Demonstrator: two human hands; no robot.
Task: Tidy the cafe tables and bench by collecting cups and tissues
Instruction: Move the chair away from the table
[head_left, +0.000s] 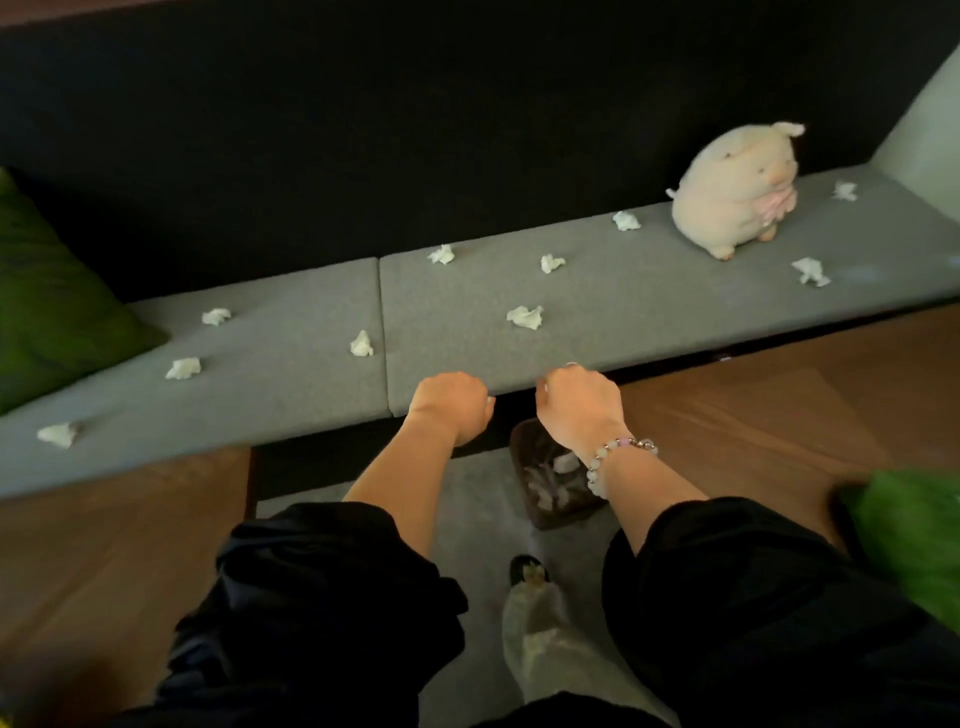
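Observation:
Several crumpled white tissues lie scattered along the grey bench cushion (291, 374). The closest tissue (525, 316) sits just beyond my hands, and another tissue (362, 344) lies by the seam between the two cushions. My left hand (451, 402) and my right hand (579, 402) hover at the bench's front edge, both curled into fists with nothing visible in them. A bead bracelet is on my right wrist. A dark waste bin (524, 441) stands on the floor below my right hand, with white tissues inside it.
A cream plush pig (727, 202) sits on the bench at the right. A green cushion (47, 306) leans at the left end. Wooden tables (104, 545) flank me on both sides, and something green (914, 530) lies on the right one. My shoe shows on the grey floor.

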